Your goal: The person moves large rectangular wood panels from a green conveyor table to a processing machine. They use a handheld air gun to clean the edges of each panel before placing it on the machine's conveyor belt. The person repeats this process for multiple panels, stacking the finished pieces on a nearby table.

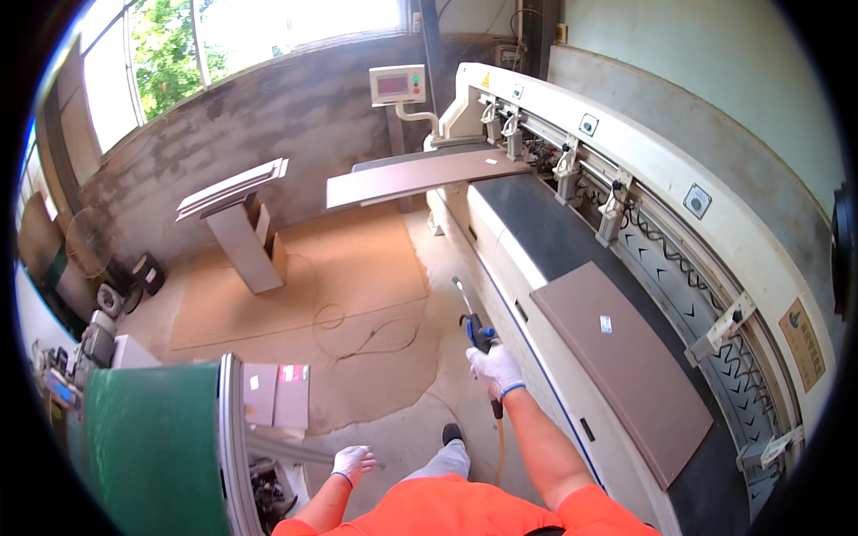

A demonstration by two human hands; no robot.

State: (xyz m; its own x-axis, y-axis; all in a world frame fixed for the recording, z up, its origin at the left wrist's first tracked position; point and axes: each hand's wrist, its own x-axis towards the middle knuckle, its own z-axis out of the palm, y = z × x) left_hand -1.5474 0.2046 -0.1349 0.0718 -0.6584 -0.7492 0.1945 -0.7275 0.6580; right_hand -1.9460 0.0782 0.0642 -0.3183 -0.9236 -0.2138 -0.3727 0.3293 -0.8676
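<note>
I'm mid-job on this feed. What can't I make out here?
In the head view:
- Grip of the hose-fed gun: covered by the gloved right hand.
- Lower run of the hose: hidden behind the orange shirt.
- Readout on the control panel: too small to read.
- Dark object at far right: cut off by the lens's black rim.

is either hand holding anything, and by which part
The right hand grips a hose-fed gun by its handle; the left hand appears to hold nothing.
</note>
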